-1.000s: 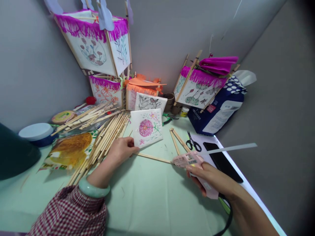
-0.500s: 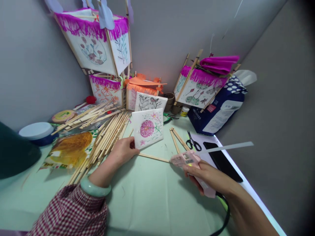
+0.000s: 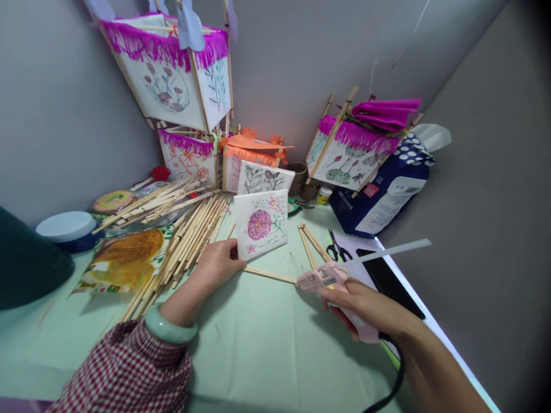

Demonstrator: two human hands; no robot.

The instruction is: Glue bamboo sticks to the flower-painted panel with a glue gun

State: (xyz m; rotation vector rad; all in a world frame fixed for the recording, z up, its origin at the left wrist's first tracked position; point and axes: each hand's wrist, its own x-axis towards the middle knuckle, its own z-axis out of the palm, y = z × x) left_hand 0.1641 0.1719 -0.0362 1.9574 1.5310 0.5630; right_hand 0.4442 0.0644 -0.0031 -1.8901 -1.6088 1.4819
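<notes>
My left hand [image 3: 220,262] is closed on the near end of a thin wooden stick [image 3: 271,276], which lies across the tabletop. Just behind those fingers a white panel [image 3: 262,223] with a pink flower drawing stands tilted; I cannot tell whether the fingers touch it. My right hand [image 3: 350,304] is wrapped round a pink hot glue gun [image 3: 321,277], its tip at the stick's right end. A long translucent glue stick [image 3: 390,250] pokes out of the gun's back, and a black cord runs down from its handle.
Bundled wooden sticks [image 3: 189,241] and a yellow packet [image 3: 124,261] lie left. Scissors [image 3: 338,248], joined sticks [image 3: 316,244] and a black phone [image 3: 390,281] are right. Fringed lanterns [image 3: 167,80] and a blue tissue pack [image 3: 387,189] stand behind.
The glue stick's free end has dipped slightly and shifted left towards the gun. Both hands keep nearly the same place; the whole view has moved a little.
</notes>
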